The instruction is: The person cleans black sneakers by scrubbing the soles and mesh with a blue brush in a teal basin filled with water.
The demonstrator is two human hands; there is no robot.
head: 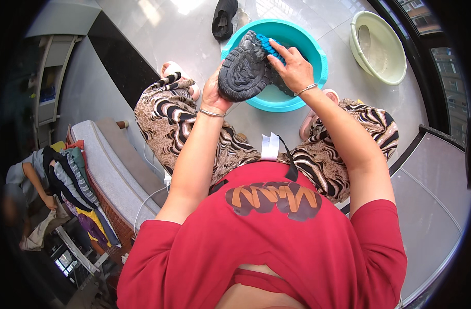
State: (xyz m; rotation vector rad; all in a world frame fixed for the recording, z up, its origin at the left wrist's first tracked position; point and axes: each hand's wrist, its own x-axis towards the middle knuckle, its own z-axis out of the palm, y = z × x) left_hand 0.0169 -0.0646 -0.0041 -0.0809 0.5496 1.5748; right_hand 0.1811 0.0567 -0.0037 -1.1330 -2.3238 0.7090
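Observation:
Over a turquoise plastic basin (283, 105) holding some water, my left hand (214, 92) grips a dark shoe (245, 75) by one end, with its grey-black sole facing up. My right hand (295, 69) holds a blue scrubbing brush (270, 48) against the shoe, the bristles mostly hidden. Dark, wet material, perhaps another part of the shoe, hangs below my right hand inside the basin. Another black shoe (223, 21) lies on the tiled floor just beyond the basin's left side.
A pale green basin (399, 65) stands at the right near the window. At left are a cushioned seat (112, 158), a white cable (142, 204) and a pile of clothes (79, 185). Another person (34, 177) handles a cloth there. My slippered feet flank the turquoise basin.

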